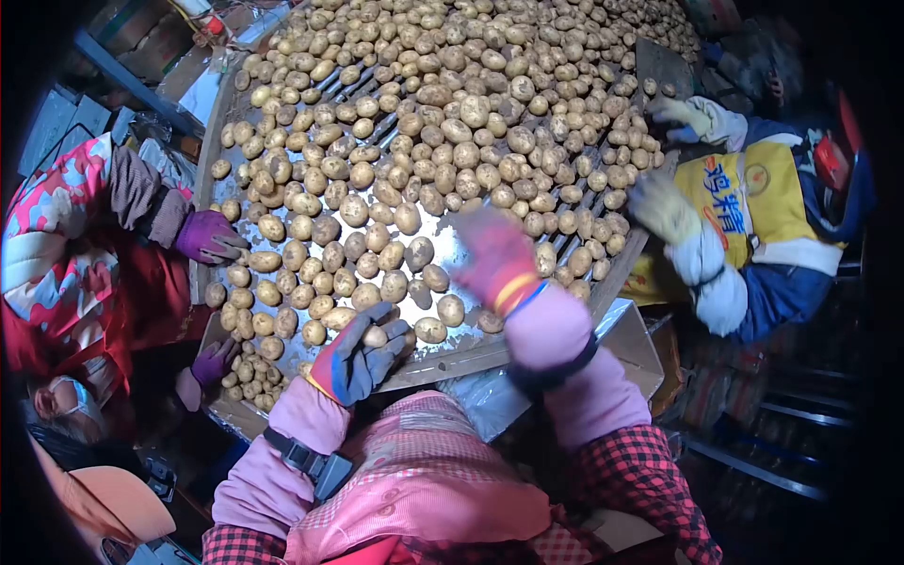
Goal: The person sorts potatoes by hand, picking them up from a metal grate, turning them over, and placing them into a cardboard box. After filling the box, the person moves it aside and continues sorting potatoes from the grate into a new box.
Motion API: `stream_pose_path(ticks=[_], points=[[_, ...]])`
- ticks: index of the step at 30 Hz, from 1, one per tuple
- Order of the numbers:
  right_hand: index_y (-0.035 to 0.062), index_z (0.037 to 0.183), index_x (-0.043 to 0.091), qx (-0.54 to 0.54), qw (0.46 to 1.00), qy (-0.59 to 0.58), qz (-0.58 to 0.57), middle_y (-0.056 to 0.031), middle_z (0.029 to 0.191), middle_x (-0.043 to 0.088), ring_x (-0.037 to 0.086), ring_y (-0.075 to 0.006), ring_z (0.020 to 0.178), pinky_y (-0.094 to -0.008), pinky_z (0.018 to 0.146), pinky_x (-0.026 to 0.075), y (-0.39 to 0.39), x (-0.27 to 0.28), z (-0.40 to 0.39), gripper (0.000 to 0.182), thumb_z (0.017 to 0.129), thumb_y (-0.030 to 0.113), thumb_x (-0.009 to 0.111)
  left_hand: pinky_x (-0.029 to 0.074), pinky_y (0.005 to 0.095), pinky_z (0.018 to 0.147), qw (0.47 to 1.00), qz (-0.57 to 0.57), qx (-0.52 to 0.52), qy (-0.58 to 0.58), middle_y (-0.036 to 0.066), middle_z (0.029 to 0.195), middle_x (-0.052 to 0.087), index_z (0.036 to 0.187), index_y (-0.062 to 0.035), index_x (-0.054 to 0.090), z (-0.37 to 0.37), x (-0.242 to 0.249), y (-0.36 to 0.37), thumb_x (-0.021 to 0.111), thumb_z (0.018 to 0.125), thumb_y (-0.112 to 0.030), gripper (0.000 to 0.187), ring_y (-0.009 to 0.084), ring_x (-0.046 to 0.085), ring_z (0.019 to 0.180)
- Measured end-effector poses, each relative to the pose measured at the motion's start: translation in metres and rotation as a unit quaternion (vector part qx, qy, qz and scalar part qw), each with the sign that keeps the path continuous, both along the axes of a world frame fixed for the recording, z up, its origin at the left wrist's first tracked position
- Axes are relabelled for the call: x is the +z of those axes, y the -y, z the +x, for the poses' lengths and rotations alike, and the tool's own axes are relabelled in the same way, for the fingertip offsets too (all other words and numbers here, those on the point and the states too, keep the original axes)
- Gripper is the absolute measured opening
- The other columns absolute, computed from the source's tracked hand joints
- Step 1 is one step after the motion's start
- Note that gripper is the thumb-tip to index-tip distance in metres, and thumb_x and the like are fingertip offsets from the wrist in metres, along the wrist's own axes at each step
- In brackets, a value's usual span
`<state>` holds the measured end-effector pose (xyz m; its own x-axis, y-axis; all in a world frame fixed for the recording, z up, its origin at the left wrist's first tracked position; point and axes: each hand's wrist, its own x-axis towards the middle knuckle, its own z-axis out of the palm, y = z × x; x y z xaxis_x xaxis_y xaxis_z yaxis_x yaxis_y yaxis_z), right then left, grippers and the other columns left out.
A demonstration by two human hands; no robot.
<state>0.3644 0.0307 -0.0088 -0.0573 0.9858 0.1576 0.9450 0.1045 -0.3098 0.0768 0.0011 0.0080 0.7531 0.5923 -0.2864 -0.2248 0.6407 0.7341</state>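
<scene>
My left hand (350, 363), in a grey-palmed glove with a red, yellow and blue edge, is at the near edge of the sorting table (461, 360). Its fingers curl around a small potato (375, 337). My right hand (494, 254), in a reddish glove with a yellow cuff band, is over the right part of the table and smeared by motion. Whether it holds anything does not show. Loose potatoes (372, 235) lie on the worn metal surface around both hands, piled thickly toward the far side.
At the left, a co-worker's purple gloves (209, 237) rest by the table edge. Across on the right, another person in a yellow apron (744, 193) wears pale gloves (665, 205). Small potatoes (252, 375) fill the near left corner. A cardboard box (629, 353) stands below the right edge.
</scene>
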Motion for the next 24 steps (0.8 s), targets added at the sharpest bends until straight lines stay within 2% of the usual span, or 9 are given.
stream_pose_path(ticks=[2, 3, 8, 10, 11, 13, 16, 21, 24], points=[[0.0152, 0.127, 0.056, -0.127, 0.977, 0.166, -0.047, -0.0159, 0.134, 0.048, 0.041, -0.0395, 0.124, -0.0484, 0.1, 0.038, -0.012, 0.005, 0.04, 0.061, 0.072, 0.039, 0.069, 0.05, 0.0262, 0.087, 0.996, -0.084, 0.009, -0.002, 0.014, 0.133, 0.049, 0.14, -0.004, 0.034, -0.008, -0.002, 0.001, 0.04, 0.102, -0.017, 0.041, 0.0196, 0.057, 0.113], [0.0169, 0.13, 0.053, -0.132, 0.982, 0.108, -0.078, -0.0148, 0.139, 0.043, 0.035, -0.0394, 0.13, -0.0482, 0.105, 0.033, -0.008, -0.011, 0.049, 0.06, 0.075, 0.038, 0.066, 0.051, 0.0254, 0.085, 0.986, -0.164, 0.021, 0.0, 0.014, 0.131, 0.051, 0.14, -0.0043, 0.035, -0.013, -0.003, 0.001, 0.04, 0.102, -0.018, 0.041, 0.0194, 0.058, 0.111], [0.0177, 0.127, 0.055, -0.065, 0.972, 0.223, -0.042, -0.0118, 0.132, 0.05, 0.04, -0.0376, 0.126, -0.0478, 0.1, 0.037, 0.067, 0.004, 0.015, 0.051, 0.079, 0.035, 0.063, 0.053, 0.029, 0.077, 0.944, -0.31, 0.117, 0.003, 0.012, 0.124, 0.058, 0.137, -0.0048, 0.041, -0.034, -0.011, 0.007, 0.044, 0.101, -0.033, 0.046, 0.0217, 0.062, 0.101], [0.0145, 0.124, 0.057, -0.007, 0.962, -0.139, -0.233, -0.0106, 0.122, 0.055, 0.046, -0.0331, 0.121, -0.048, 0.096, 0.041, 0.083, 0.012, 0.008, 0.05, 0.078, 0.032, 0.065, 0.053, 0.03, 0.079, 0.938, -0.324, 0.121, 0.012, 0.013, 0.124, 0.058, 0.136, -0.0037, 0.042, -0.04, -0.013, 0.012, 0.044, 0.101, -0.033, 0.046, 0.0225, 0.062, 0.101], [0.0145, 0.124, 0.057, -0.004, 0.962, -0.139, -0.235, -0.0106, 0.122, 0.055, 0.046, -0.0331, 0.121, -0.048, 0.096, 0.041, 0.074, 0.009, 0.015, 0.05, 0.078, 0.032, 0.065, 0.054, 0.031, 0.08, 0.934, -0.336, 0.122, 0.018, 0.013, 0.124, 0.058, 0.135, -0.0026, 0.043, -0.044, -0.014, 0.014, 0.044, 0.101, -0.033, 0.046, 0.0234, 0.062, 0.102], [0.0122, 0.117, 0.06, -0.049, 0.998, -0.026, -0.004, -0.0094, 0.119, 0.058, 0.05, -0.0288, 0.119, -0.0467, 0.094, 0.043, 0.034, -0.002, 0.039, 0.044, 0.077, 0.028, 0.066, 0.054, 0.0322, 0.083, 0.927, -0.349, 0.127, 0.046, 0.014, 0.124, 0.057, 0.133, -0.0005, 0.045, -0.048, -0.029, 0.021, 0.045, 0.1, -0.032, 0.045, 0.0248, 0.061, 0.104], [0.0118, 0.108, 0.063, -0.04, 0.974, 0.22, -0.028, -0.0132, 0.139, 0.045, 0.037, -0.0353, 0.131, -0.0485, 0.108, 0.029, -0.016, -0.007, 0.041, 0.037, 0.074, 0.023, 0.068, 0.055, 0.0346, 0.082, 0.909, -0.394, 0.12, 0.072, 0.016, 0.121, 0.056, 0.132, -0.0014, 0.044, -0.041, -0.025, 0.021, 0.048, 0.098, -0.025, 0.041, 0.0274, 0.059, 0.108], [0.0194, 0.113, 0.064, -0.035, 0.962, 0.264, -0.063, -0.0153, 0.143, 0.04, 0.03, -0.037, 0.136, -0.0468, 0.112, 0.025, -0.029, -0.04, 0.046, 0.044, 0.07, 0.028, 0.071, 0.045, 0.0404, 0.103, 0.936, -0.343, 0.066, 0.036, 0.018, 0.122, 0.055, 0.139, -0.0029, 0.038, -0.036, -0.009, 0.02, 0.047, 0.095, -0.011, 0.046, 0.0316, 0.054, 0.119], [0.0178, 0.118, 0.063, 0.024, 0.982, 0.008, -0.186, -0.0153, 0.139, 0.045, 0.039, -0.0357, 0.131, -0.0488, 0.108, 0.031, 0.012, -0.003, 0.004, 0.048, 0.074, 0.035, 0.07, 0.046, 0.0385, 0.1, 0.95, -0.297, 0.089, 0.019, 0.018, 0.123, 0.055, 0.139, -0.0066, 0.04, -0.018, -0.005, 0.022, 0.044, 0.098, -0.015, 0.043, 0.0307, 0.056, 0.113]])
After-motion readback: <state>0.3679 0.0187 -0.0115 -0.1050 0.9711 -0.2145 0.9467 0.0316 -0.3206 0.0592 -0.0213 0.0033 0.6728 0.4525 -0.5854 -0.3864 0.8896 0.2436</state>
